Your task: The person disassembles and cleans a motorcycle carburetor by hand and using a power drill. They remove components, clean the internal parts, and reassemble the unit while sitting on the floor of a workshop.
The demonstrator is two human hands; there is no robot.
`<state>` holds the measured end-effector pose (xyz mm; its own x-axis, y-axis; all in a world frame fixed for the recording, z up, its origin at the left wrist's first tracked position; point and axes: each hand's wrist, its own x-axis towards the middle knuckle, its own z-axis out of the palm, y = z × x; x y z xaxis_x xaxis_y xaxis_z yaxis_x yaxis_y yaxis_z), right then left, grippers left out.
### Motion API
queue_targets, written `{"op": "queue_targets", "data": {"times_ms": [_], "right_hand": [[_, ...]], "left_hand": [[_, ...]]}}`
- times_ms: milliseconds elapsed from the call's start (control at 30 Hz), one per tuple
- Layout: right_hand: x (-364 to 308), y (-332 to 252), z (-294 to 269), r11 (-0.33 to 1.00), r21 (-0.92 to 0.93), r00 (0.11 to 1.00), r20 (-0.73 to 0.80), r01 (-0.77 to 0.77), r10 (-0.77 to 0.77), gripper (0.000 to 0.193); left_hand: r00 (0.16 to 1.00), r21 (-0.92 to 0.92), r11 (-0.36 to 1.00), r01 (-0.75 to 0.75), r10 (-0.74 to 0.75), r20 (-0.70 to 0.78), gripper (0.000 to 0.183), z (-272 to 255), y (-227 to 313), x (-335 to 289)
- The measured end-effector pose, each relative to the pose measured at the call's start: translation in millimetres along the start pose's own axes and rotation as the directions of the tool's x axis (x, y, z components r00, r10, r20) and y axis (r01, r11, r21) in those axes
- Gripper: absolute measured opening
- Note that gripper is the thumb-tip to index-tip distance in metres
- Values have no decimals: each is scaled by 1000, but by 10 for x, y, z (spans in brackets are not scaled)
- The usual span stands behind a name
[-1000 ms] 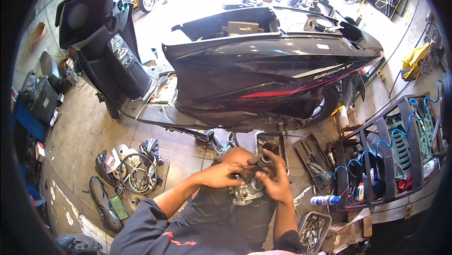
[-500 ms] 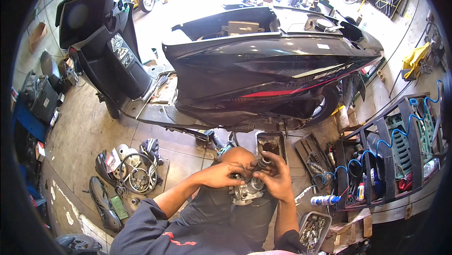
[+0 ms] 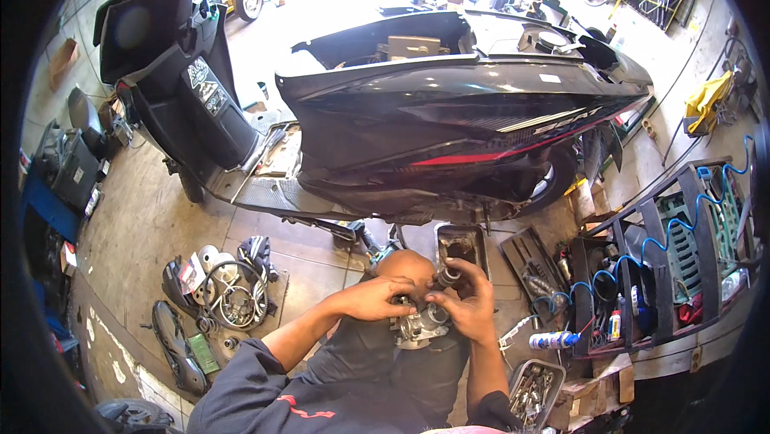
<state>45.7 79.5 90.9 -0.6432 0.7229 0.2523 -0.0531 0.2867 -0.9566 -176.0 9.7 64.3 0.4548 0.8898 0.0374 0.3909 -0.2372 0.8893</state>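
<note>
A workshop with a tiled concrete floor [image 3: 160, 217] spreads out below, and one black scooter [image 3: 449, 129] stands on it, taking up the far middle of the scene. Near the person's lap, both hands meet over one silver metal engine part [image 3: 419, 326], which rests on the knee just below the scooter. The left hand [image 3: 377, 299] lies curled on the part's left side, fingers closed against it. The right hand [image 3: 468, 306] grips the part's right side, its fingertips pinching one small dark cylindrical piece [image 3: 446, 277] at the top. To the left on the floor lies a cluster of removed parts [image 3: 228, 294]. To the right stand one spray can [image 3: 553, 340], one dark tool rack [image 3: 666, 265] and, nearer, one tray of small hardware [image 3: 533, 390].
</note>
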Motion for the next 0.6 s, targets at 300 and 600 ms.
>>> {"op": "queue_targets", "data": {"times_ms": [300,600], "right_hand": [[72,-334,117,956,290,997,-44,-50,66,51],[68,-151,12,999,39,1000,13,25,-26,55]], "left_hand": [[998,19,999,-45,46,-52,39,10,-11,-36],[1000,-12,1000,-16,16,-11,38,-1,9,-8]]}}
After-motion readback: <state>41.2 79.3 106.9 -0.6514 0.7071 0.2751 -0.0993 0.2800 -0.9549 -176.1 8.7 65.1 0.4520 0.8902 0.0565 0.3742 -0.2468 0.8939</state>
